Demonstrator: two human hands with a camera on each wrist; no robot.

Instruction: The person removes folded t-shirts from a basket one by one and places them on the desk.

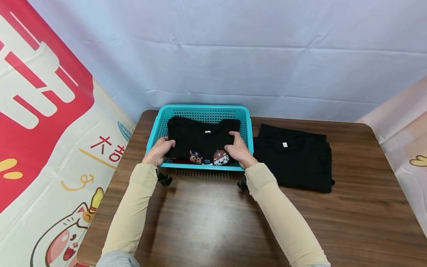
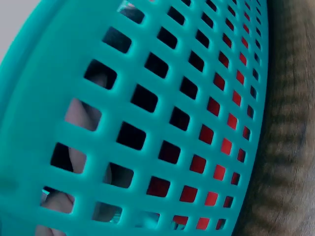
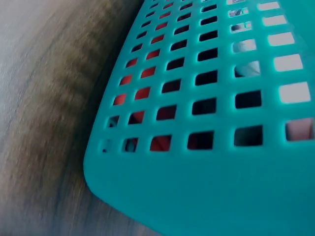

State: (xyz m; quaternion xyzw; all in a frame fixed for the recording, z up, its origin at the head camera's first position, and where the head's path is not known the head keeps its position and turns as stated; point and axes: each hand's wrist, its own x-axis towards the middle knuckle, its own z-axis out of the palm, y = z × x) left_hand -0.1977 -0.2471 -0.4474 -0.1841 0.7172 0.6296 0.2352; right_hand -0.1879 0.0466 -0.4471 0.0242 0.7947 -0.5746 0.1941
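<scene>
A folded black T-shirt (image 1: 190, 135) with two cartoon dog prints and a white neck label lies inside a turquoise plastic basket (image 1: 205, 106). My left hand (image 1: 159, 149) grips the shirt's left edge, thumb on top. On the opposite side my right hand (image 1: 239, 151) holds the shirt's right edge, inside the basket wall. Through the holes of the basket wall (image 2: 34, 73) in the left wrist view, parts of fingers show. The right wrist view is mostly filled by the basket's outer wall (image 3: 206, 191). Fingers under the cloth are hidden.
Right of the basket, another folded black garment (image 1: 300, 163) with a white label lies on the wooden table (image 1: 207, 215). Red fabric (image 2: 226, 146) shows low in the basket through its holes. A pale curtain (image 1: 233, 66) hangs behind, a printed cloth (image 1: 50, 148) at left.
</scene>
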